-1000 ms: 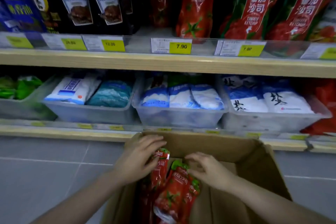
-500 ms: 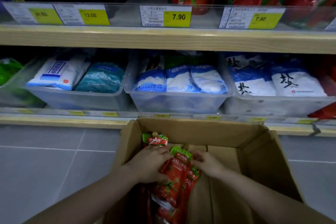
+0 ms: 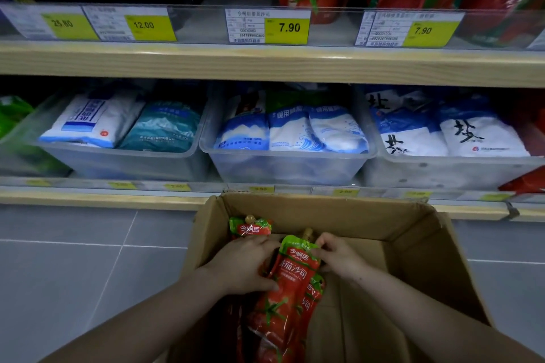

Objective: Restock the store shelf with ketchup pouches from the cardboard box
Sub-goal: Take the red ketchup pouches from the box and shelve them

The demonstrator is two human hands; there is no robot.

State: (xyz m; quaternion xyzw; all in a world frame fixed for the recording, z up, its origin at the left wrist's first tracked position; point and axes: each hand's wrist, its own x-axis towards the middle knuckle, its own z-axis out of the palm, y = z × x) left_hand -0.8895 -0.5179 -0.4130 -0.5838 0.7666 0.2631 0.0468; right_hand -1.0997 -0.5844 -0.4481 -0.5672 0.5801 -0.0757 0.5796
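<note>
Right hand [image 3: 339,255]: fingers curled, pinching the top edge of the front ketchup pouch [image 3: 290,283] just beside its spout.
Left hand [image 3: 241,267]: fingers and thumb curled round that pouch's left side; a second pouch [image 3: 250,226] stands up behind its knuckles.
Pouches: inside the cardboard box [image 3: 418,250] on the floor, below the shelf [image 3: 265,63].
Change: both hands have closed in on the front pouch, its top now gripped.
</note>
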